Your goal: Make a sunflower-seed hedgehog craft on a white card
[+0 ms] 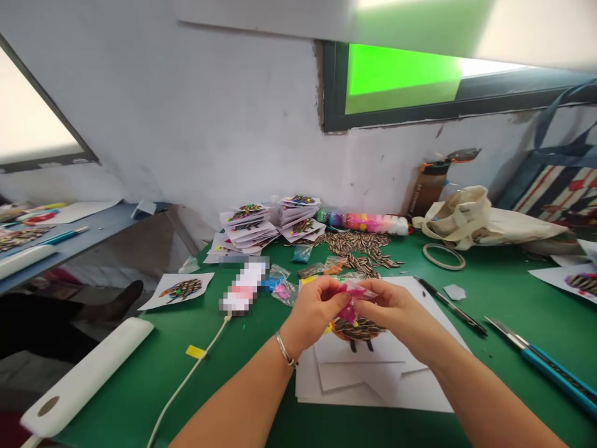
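Both hands meet over the paper sheets. My left hand (317, 308) pinches one side of a small clear plastic bag (353, 303) with pink contents. My right hand (389, 308) grips the bag's other side; what exactly is inside is too small to tell. Below the hands, a card with a bird-like picture made of striped sunflower seeds (359, 333) lies on white paper (321, 392). Its upper part is hidden by my hands. Small bags with blue and pink bits (282, 289) lie just left of my left hand.
A pile of sunflower seeds (359, 246) and stacked seed-picture cards (249, 230) are at the back. On the right lie a pen (452, 306), a utility knife (550, 367) and a tape roll (444, 256). A cable (186, 376) and white bar (91, 376) lie left.
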`<state>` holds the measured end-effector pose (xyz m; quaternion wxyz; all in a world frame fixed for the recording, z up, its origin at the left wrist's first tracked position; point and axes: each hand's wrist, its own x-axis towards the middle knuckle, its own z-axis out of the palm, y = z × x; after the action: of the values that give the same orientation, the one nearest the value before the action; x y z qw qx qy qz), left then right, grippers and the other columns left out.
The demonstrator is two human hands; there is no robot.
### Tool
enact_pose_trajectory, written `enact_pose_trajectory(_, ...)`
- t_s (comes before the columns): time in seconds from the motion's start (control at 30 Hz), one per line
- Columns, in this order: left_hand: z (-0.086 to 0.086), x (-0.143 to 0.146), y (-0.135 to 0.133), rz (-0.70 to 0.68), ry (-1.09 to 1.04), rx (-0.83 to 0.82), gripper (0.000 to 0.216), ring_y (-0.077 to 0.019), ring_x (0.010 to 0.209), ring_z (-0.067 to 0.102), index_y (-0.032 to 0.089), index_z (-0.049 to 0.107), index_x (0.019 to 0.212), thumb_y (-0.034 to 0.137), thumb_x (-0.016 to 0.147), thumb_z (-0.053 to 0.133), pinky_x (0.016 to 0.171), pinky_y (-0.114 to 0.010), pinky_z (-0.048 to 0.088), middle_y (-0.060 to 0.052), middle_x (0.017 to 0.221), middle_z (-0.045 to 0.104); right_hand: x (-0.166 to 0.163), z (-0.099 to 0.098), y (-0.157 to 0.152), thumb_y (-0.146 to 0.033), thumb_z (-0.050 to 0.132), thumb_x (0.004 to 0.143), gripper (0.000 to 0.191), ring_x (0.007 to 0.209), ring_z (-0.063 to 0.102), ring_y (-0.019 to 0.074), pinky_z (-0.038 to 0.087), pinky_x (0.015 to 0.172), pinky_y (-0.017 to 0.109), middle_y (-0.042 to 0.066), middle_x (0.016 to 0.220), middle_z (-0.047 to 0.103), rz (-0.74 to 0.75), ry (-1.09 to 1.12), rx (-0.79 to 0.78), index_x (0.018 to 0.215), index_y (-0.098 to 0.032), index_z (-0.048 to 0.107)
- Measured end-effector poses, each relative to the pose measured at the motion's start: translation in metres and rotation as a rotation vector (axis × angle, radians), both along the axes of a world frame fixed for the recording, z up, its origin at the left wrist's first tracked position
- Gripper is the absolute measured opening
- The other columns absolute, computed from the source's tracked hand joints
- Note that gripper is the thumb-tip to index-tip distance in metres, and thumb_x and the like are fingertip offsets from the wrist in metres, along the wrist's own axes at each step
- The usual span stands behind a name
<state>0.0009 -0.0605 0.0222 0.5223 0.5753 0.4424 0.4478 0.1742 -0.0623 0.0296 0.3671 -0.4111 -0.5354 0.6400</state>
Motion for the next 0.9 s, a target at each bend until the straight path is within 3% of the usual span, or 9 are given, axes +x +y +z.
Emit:
enact_pose_trajectory(0.3,0.0042,0.0001,-0.0009,-0.059,0.069,0.018,0.024,-0.012,0.066,0.049,0.015,0.059,0.073,0.037,0.079,0.067,0.062,-0.026,0.041,0.001,0.07,0.054,-0.0003,-0.0048,0.0008,-0.044,0.066,0.082,0.027,0.059,0.059,0.0132,0.044,0.054,0.024,0.0,0.066,0.064,0.038,-0.032,0.06,0.077,-0.018,0.062)
enact_pose_trajectory(0.5,0.0023,-0.0005,0.0013,-0.011,0.089,0.03,0.022,-0.0122,0.066,0.049,0.015,0.059,0.073,0.034,0.079,0.065,0.062,-0.026,0.04,0.001,0.069,0.054,0.0048,-0.0017,0.0032,-0.038,0.067,0.081,0.022,0.072,0.062,0.0143,0.047,0.063,0.024,0.001,0.082,0.067,0.016,-0.074,0.055,0.092,-0.019,0.065)
enact_pose_trajectory(0.7,-0.0016,0.0003,-0.0019,-0.167,-0.002,-0.13,0.031,-0.0116,0.059,0.05,0.015,0.058,0.077,0.042,0.074,0.073,0.054,-0.024,0.041,0.001,0.066,0.055,0.0048,-0.0011,0.0024,-0.045,0.067,0.077,0.032,0.052,0.044,0.0089,0.035,0.046,0.02,-0.005,0.057,0.048,-0.058,-0.16,0.136,0.066,-0.018,0.054)
enact_pose_trajectory(0.9,0.0067,0.0026,-0.0059,-0.19,-0.092,-0.134,0.034,-0.0106,0.059,0.048,0.012,0.062,0.073,0.045,0.074,0.072,0.055,-0.024,0.042,0.0,0.064,0.054,0.0006,-0.001,-0.0006,-0.047,0.068,0.076,0.036,0.05,0.048,0.0095,0.035,0.048,0.021,-0.004,0.056,0.053,-0.038,-0.025,0.048,0.065,-0.02,0.047)
